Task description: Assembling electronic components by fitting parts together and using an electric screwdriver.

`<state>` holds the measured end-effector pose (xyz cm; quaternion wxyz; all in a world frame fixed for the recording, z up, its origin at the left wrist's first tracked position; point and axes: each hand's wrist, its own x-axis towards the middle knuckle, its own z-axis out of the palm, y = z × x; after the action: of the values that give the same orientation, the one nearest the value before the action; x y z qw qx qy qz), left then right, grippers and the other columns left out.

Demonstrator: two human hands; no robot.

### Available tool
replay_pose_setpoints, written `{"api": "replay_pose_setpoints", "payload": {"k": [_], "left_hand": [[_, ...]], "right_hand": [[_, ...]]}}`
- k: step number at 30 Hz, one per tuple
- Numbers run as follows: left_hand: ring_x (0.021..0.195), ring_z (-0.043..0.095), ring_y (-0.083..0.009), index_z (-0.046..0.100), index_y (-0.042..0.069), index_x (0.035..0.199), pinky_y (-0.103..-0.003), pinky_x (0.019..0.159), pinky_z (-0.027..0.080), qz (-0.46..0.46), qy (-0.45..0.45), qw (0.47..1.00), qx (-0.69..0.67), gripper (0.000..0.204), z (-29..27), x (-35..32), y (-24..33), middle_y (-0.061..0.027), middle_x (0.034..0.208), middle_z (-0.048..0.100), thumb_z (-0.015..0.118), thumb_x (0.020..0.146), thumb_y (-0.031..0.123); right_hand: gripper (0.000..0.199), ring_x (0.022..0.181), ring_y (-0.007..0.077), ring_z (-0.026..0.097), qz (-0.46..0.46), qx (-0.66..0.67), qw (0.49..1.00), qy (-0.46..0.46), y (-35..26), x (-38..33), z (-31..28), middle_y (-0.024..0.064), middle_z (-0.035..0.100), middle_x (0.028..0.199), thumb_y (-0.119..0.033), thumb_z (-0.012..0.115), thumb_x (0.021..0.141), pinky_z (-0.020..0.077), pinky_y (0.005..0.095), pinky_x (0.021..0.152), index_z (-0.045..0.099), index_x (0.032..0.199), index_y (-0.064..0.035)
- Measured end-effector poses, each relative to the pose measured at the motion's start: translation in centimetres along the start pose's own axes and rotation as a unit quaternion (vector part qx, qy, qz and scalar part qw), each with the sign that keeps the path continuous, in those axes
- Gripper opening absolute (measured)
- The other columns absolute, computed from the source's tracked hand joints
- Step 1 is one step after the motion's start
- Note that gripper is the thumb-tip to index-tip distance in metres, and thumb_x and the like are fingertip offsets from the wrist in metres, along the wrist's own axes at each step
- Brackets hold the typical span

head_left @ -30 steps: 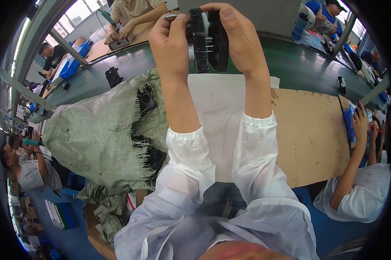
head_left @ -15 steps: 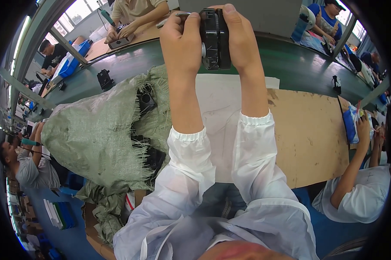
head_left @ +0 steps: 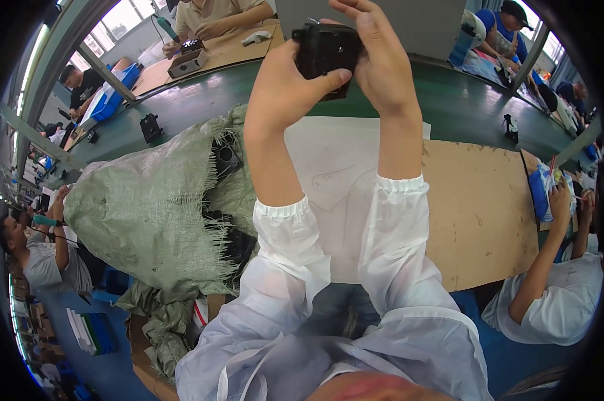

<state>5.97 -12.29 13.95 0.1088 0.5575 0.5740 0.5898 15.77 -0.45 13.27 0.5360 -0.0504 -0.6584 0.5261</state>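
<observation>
A small black plastic part point(head_left: 323, 55) is held up in front of me with both arms raised. My left hand point(head_left: 285, 87) grips it from the left and below, thumb pressed on its lower right corner. From the right, my right hand point(head_left: 379, 63) wraps it, fingers curled over its top edge. Both forearms come out of white sleeves. Below the hands lie a white sheet point(head_left: 335, 174) and a brown board point(head_left: 479, 207) on the bench.
A green woven sack point(head_left: 148, 207) with more black parts showing at its torn mouth point(head_left: 225, 160) lies at my left. Beyond runs a dark green belt point(head_left: 449, 100) carrying single black parts point(head_left: 150, 125). Other people sit left, right and across.
Both hands have carried the black part a little to the right and closed tighter around it; the right hand now covers more of its top.
</observation>
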Motion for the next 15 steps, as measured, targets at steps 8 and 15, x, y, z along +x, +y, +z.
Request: {"api": "replay_pose_setpoints", "payload": {"k": [8,15], "left_hand": [[0.07,0.068,-0.0183,0.067,-0.008,0.1,-0.027,0.065,0.057,0.09,0.05,0.989,-0.107,0.04,-0.5,0.2,-1.0,-0.0145,0.087,0.073,0.084,0.065,0.0],[0.072,0.069,-0.0184,0.067,-0.007,0.1,-0.026,0.067,0.057,0.109,0.046,0.986,-0.117,0.04,-0.5,0.0,-1.0,-0.015,0.088,0.073,0.085,0.064,0.0]], "right_hand": [[0.055,0.105,0.0227,0.06,0.039,0.068,0.993,-0.085,-0.9,-0.2,-1.1,0.0156,0.061,0.12,-0.015,0.065,0.093,0.0472,0.0315,0.095,0.043,0.141,-0.001],[0.051,0.1,0.0222,0.062,0.061,0.049,0.997,-0.026,-1.3,-0.3,-1.1,0.0156,0.064,0.116,-0.014,0.069,0.092,0.0491,0.0306,0.091,0.048,0.136,0.0]]}}
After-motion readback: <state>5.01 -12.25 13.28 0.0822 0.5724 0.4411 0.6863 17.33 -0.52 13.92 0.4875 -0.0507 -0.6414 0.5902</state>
